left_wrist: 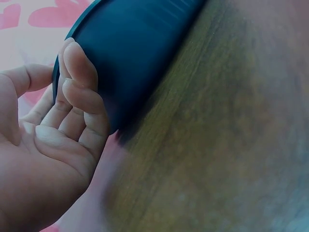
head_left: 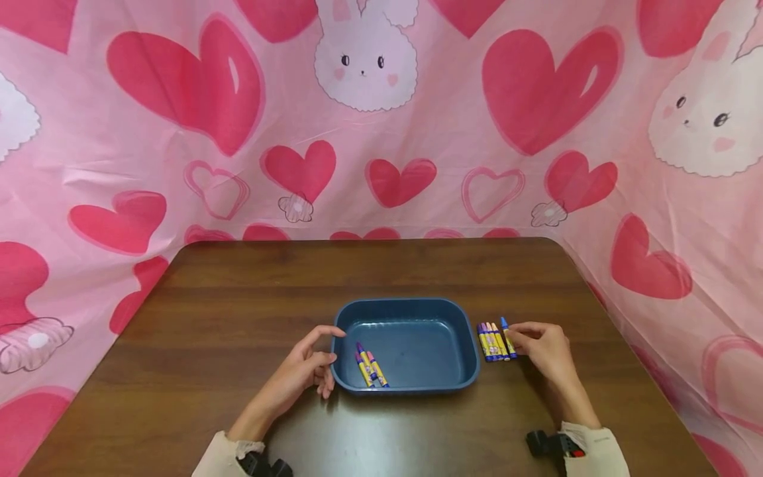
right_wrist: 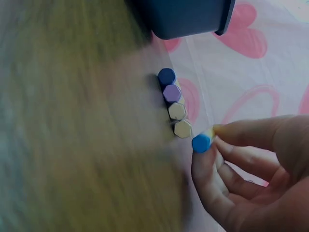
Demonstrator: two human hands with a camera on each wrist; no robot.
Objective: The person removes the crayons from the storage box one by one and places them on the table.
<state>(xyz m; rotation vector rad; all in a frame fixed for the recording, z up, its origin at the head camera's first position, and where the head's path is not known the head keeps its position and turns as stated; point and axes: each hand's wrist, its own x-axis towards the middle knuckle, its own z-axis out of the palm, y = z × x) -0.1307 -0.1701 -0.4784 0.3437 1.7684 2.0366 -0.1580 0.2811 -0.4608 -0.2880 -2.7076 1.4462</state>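
A crayon with a blue end stands out at the right of the head view's lower half, pinched between the thumb and fingers of the right hand. It leans slightly there, its tip toward the top of the frame; whether its lower end touches the worktop, I cannot tell. Just beside it, to the left in the frame, a row of four crayons lies side by side (the right wrist view shows their six-sided ends: one dark blue, one purple, two pale). Their wrappers are yellow in the head view.

Left of that row, at the lower centre of the head view, sits a dark blue tray with rounded corners and a raised rim. Inside it, toward its lower left corner, three crayons lie close together, two with purple tips and one with a pink tip. The left hand is at the tray's left end, its fingers loosely bent against the rim and outer wall; whether they grip the rim or only rest there, I cannot tell.

All this is on a brown wood-grain worktop. Pale sleeves come in along the bottom edge, with a black device at each wrist. Across the top and down both sides hangs a pink backdrop, printed with red hearts and white rabbits.
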